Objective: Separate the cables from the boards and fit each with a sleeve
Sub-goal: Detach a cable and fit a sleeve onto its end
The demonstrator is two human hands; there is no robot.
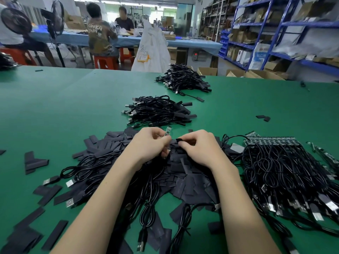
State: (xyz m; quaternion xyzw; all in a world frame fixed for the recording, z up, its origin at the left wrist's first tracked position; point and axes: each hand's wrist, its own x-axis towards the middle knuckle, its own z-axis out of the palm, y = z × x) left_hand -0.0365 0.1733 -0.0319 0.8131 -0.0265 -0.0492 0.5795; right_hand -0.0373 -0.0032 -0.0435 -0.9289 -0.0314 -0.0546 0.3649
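Room: workshop; two people seated on red stools [105,61] at a blue bench [128,41] in the background, two black fans [56,17] at left, blue shelving [286,33] with boxes at right.
Surface: green table [55,107], wide, covered in work.
Left of hands: flat black sleeves [36,162] scattered loose and heaped; too many to count. Loose black cables [88,167] with USB plugs lie across the heap; about four plugs show on this side.
Left hand [148,143]: fingers curled, thumb and forefinger pinching a small green board [167,132], which stands nearly upright above the fingertips. One board held.
Right hand [198,147]: fingers curled tight, thumb and forefinger pinching one black sleeve piece [180,140] just beside the left fingertips. Hands almost touching, above the sleeve heap.
Centre, beyond hands: two piles of finished cables, the near pile [157,111] and the far pile [183,78], well apart from each other. One single sleeved cable [194,97] lies between them, off the far pile.
Right of hands: one large bundle of cables still joined to boards [282,165]; a row of green boards along its far edge, USB plugs along the near edge. Count cannot be told.
Far right: two stray sleeves [264,117] on bare table.
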